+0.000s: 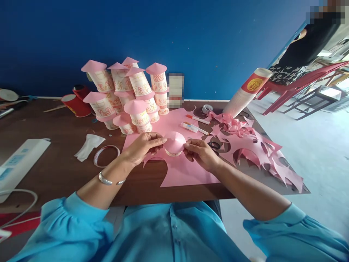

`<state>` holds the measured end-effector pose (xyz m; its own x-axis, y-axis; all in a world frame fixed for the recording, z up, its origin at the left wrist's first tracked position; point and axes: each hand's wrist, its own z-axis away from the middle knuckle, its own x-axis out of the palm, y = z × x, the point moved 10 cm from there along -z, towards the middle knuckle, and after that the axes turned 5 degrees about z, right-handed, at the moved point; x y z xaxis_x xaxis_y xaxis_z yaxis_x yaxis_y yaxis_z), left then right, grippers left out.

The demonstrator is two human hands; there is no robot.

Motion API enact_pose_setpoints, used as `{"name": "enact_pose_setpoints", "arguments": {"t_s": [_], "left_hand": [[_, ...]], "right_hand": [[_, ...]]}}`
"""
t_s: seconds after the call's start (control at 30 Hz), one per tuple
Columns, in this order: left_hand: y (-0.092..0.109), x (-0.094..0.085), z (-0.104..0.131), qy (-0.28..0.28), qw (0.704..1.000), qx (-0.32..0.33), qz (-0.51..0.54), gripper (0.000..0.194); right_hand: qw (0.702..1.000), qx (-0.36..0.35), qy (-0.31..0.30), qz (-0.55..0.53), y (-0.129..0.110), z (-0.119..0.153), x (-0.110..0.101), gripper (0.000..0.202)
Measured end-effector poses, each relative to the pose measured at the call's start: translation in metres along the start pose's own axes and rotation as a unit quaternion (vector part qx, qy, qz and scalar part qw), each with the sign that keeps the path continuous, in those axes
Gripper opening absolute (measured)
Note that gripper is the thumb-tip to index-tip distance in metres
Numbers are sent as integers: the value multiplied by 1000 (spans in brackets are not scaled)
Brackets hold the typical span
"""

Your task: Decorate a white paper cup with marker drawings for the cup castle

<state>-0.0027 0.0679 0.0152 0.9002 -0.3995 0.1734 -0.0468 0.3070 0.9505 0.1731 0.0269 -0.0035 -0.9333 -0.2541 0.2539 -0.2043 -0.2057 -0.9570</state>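
Observation:
A pink paper cone [175,142] sits over a small decorated paper cup [173,153], low above the pink paper sheet [188,174]. My left hand [145,145] pinches the cone's left edge between thumb and fingers. At its opposite edge, my right hand [200,151] pinches the rim in the same way. Only a strip of the cup shows below the cone. Behind my left hand stand several stacked paper-cup towers [137,83] with drawn red and orange patterns, topped by pink cones.
Pink paper scraps [253,145] pile up at the right, beside a tall stack of cups [247,92]. Markers [197,119] and a glue tube [189,127] lie behind my hands. A tape roll [106,155], crumpled white tissue [89,146] and white power strip [23,160] are leftward. A person sits back right.

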Motion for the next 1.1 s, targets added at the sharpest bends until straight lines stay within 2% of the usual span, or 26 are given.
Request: {"name": "enact_pose_setpoints", "arguments": {"t_s": [0.5,1.1], "left_hand": [[-33,-3,-12,25,994,-76,80,52],[-40,-2,-12,28,990,-88,104,57]], "right_hand": [[998,34,30,-39,13,-7,-6,46],[997,55,40,-36,21,-8,-12,49]]}}
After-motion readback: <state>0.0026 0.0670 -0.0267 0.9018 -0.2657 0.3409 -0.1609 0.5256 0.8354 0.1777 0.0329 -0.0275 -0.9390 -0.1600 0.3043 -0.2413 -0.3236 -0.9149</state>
